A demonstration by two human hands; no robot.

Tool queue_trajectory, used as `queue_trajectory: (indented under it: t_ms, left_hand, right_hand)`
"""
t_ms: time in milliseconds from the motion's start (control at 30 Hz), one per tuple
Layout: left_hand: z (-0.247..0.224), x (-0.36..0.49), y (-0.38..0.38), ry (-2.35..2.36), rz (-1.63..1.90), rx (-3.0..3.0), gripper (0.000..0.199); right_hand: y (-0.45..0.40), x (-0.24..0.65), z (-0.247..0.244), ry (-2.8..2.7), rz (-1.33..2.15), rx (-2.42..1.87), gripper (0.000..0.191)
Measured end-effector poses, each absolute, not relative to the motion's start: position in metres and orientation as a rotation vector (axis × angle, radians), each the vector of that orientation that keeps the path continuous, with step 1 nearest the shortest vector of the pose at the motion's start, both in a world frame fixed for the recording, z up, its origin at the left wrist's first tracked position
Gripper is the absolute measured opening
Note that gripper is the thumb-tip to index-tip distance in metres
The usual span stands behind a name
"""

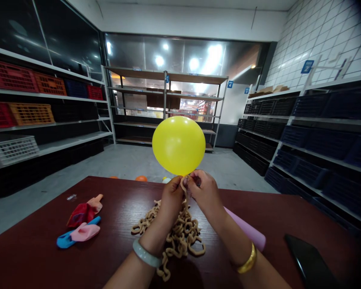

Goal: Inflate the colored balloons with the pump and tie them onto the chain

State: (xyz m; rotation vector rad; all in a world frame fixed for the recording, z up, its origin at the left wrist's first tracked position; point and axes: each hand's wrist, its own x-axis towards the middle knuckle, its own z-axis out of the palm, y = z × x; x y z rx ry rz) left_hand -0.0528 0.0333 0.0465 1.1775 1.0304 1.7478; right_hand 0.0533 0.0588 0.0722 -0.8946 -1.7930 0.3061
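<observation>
A blown-up yellow balloon (178,145) stands upright above the table, its neck down between my hands. My left hand (172,197) is closed, thumb and fingers pinching at the balloon's neck. From the right, my right hand (205,190) pinches the same spot, fingertips almost touching the left ones. A tan strand runs up between the fingertips from a heap of tan chain-like links (180,237) on the table. The fingers partly hide the neck and the strand's end. To the right, a pink cylinder (246,229) lies partly behind my right forearm.
Uninflated balloons (86,232) in blue, pink and red lie on the dark red table (114,267) at left. A black flat device (308,257) lies at right. Orange balloons (141,178) show beyond the far edge. Shelves with crates (31,114) line the room.
</observation>
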Motion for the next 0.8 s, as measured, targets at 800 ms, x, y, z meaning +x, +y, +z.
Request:
queue_trajectory:
  t_ms: [800]
  left_hand:
    - [0.040,-0.057,0.034,0.970,1.780,1.181,0.023]
  right_hand:
    - [0.063,0.071,0.085,-2.040,0.267,-0.665,0.005]
